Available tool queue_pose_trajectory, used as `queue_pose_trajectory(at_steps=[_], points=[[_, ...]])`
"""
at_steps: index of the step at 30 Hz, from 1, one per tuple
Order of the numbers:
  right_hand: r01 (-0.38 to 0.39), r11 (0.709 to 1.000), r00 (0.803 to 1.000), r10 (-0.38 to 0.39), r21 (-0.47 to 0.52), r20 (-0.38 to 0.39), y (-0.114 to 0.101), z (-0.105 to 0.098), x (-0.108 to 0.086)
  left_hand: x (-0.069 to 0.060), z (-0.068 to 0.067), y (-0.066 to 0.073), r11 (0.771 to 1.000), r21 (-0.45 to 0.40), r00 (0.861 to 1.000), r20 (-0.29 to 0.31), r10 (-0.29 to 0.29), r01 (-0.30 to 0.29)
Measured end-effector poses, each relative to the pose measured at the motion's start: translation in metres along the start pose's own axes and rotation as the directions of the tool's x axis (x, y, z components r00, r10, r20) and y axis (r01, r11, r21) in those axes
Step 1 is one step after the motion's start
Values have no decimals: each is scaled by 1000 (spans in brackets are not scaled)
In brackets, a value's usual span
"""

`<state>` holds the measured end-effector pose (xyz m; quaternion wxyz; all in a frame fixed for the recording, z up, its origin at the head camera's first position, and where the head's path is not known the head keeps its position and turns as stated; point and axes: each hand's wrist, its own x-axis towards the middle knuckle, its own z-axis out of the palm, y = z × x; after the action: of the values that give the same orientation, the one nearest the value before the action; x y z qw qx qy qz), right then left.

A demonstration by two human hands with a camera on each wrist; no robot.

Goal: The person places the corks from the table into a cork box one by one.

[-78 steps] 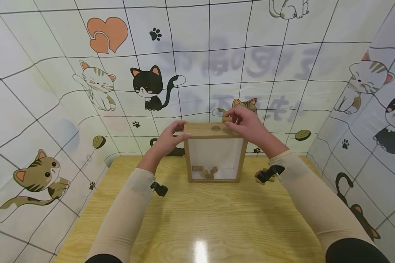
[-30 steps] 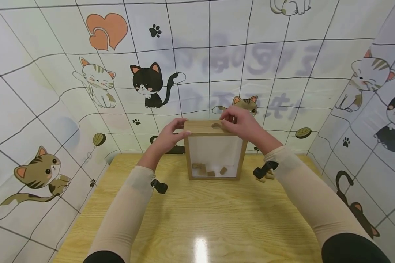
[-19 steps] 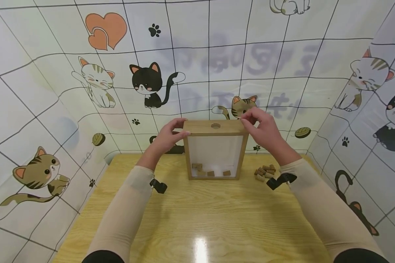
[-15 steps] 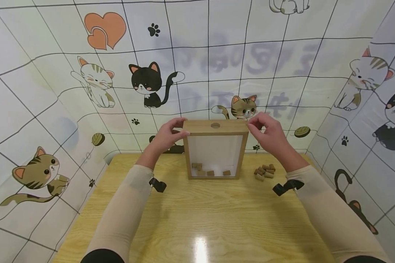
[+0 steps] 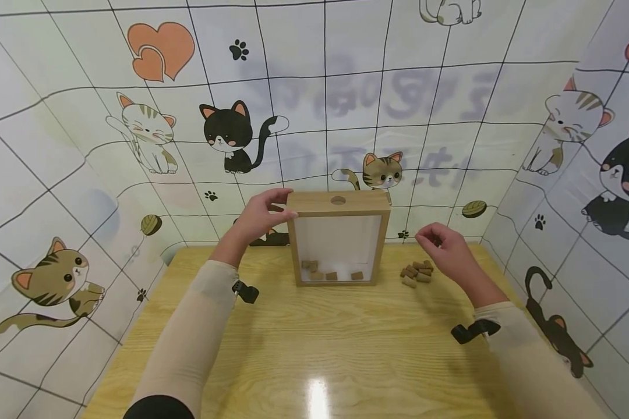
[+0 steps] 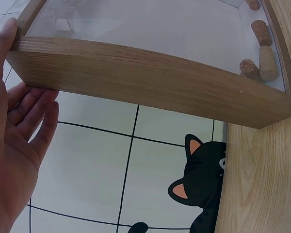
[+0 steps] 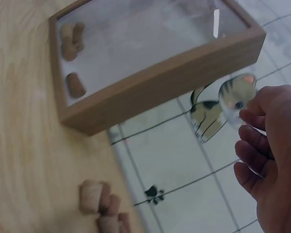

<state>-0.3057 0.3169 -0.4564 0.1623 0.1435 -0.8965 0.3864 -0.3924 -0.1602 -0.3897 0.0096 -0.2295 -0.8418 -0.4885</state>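
Box: one, wooden frame (image 5: 340, 213) with a see-through front, upright on the tabletop (image 5: 314, 337); round hole (image 5: 338, 200) in its upper face, unblocked.

Corks, boxed (image 5: 331, 276): several, lying on the box floor behind the clear front; most grouped toward the left end, one apart at the right. Exact count uncertain, as some overlap.

Corks, loose (image 5: 423, 278): one small heap on the tabletop, to the right of the box and apart from it.

Left hand (image 5: 259, 215): grasping the box at its upper left corner, thumb on the front edge, fingers behind; same hold as in the earlier views.

Right hand (image 5: 445, 250): released, fingers loosely bent, no cork visible in them; in the air just above and to the right of the loose heap, touching nothing.

Change noted: the right hand, earlier at the hole with a cork between its fingers, is now away from the box and lower, without that cork. A cork now lies toward the right inside, where none lay at first.

Bearing on the work: that insertion appears finished; the loose heap indicates that the filling is only partly done.
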Motion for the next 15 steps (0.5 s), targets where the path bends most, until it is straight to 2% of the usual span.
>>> queue_pose_trajectory(at_steps=[4, 7, 15], points=[[-76, 997, 996, 77, -29, 46, 21, 6, -11, 0, -2, 1, 1000, 19, 1000, 13, 0, 0], [-100, 994, 993, 102, -39, 64, 37, 10, -17, -1, -1, 3, 999, 46, 1000, 27, -1, -1], [-48, 985, 991, 68, -169, 117, 81, 28, -32, -4, -1, 4, 998, 41, 998, 43, -51, 49]])
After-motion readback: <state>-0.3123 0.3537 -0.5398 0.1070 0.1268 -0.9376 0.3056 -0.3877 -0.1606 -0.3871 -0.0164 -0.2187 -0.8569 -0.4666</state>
